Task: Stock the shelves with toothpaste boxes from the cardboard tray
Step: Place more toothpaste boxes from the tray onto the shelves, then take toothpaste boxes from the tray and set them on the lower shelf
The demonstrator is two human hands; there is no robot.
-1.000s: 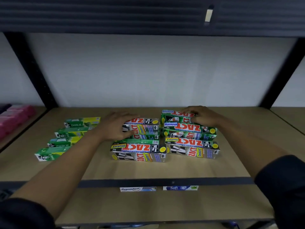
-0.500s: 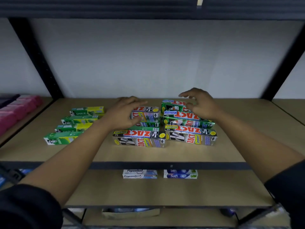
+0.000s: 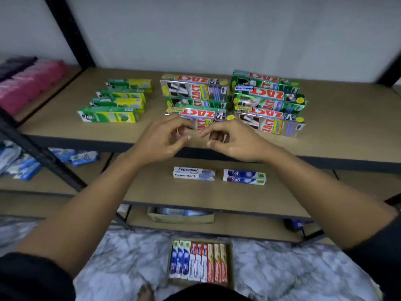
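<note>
Head view of a shelving unit, with positions given from the cardboard tray [image 3: 230, 261] on the marbled floor [image 3: 282, 274]. The tray holds a row of toothpaste boxes [image 3: 198, 261] standing on edge: blue at its left, white-and-red in the middle, red at its right.

Far up and left of the tray, pink packs [image 3: 30, 83] lie on a neighbouring shelf, with blue sachets [image 3: 71, 156] one level below them. Up and left of the tray, four green-and-yellow boxes [image 3: 115, 98] lie in a column on the upper shelf [image 3: 336, 135].

Directly above the tray, the left hand [image 3: 160, 140] hangs before the shelf edge with its fingers loosely curled, gripping nothing. Beyond it stands a stack of ZACT boxes [image 3: 195, 94]. Two Pepsodent boxes [image 3: 193, 173] rest on the middle shelf [image 3: 282, 198], between the tray and that stack.

Just right of the left hand, the right hand [image 3: 234, 142] is likewise loosely curled and empty. The fingertips of the two hands are near each other, and contact cannot be told.

Above and right of the tray lie two Safi boxes [image 3: 244, 177] and, higher, a second ZACT stack [image 3: 269, 101]
</note>
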